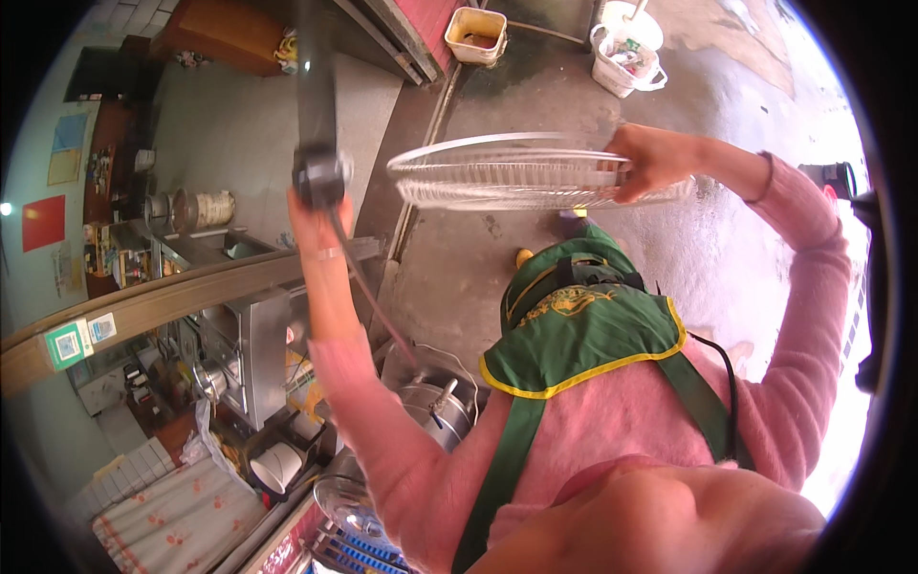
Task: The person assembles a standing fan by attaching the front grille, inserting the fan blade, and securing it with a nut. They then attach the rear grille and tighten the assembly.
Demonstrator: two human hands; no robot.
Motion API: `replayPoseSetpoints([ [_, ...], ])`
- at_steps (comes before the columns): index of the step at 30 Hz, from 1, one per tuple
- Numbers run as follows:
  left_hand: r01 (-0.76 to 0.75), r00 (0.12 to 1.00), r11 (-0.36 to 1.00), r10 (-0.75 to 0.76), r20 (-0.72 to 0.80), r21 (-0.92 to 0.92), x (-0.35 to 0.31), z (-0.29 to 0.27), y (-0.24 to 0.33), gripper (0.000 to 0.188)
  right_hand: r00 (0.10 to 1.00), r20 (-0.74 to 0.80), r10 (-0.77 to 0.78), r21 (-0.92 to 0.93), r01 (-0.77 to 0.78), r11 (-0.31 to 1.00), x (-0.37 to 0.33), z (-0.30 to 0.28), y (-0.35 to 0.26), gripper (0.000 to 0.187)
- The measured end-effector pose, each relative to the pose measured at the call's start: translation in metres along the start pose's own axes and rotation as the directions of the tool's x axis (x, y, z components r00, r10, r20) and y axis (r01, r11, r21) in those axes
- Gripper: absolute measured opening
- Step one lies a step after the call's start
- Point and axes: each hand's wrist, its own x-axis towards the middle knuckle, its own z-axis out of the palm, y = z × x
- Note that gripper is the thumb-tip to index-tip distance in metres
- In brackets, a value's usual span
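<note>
My right hand (652, 163), arm stretched out to the right, is closed on the rim of a round wire fan grille (516, 191). The grille is held up in front of me, seen nearly edge-on. My left hand (320, 230) is raised at the left, wrapped round the underside of a dark fan hub (320, 177). A long dark blade (316, 86), blurred, extends upward from the hub. From near the hub a thin dark rod or cord (373, 297) slants down to the right. Part of my left fingers is hidden by the hub.
A wooden rail (191, 297) crosses the left side, with steel counters (260, 359) and pots beside it. A metal pot (430, 407) stands below my left arm. On the wet concrete floor are a square bucket (475, 38) and a white basket (626, 67).
</note>
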Motion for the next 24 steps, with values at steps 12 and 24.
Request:
replayPoseSetpoints([
  [12,0.191,0.969,0.959,-0.150,-0.195,0.212,0.277,0.115,-0.209,0.023,0.652,0.580,-0.487,0.087,0.545,0.834,0.112,-0.057,0.050,0.024],
  [24,0.357,0.925,0.790,-0.226,0.304,-0.498,0.392,0.122,-0.286,0.033,0.445,0.657,-0.609,-0.082,0.845,0.529,0.135,-0.175,0.085,0.026],
])
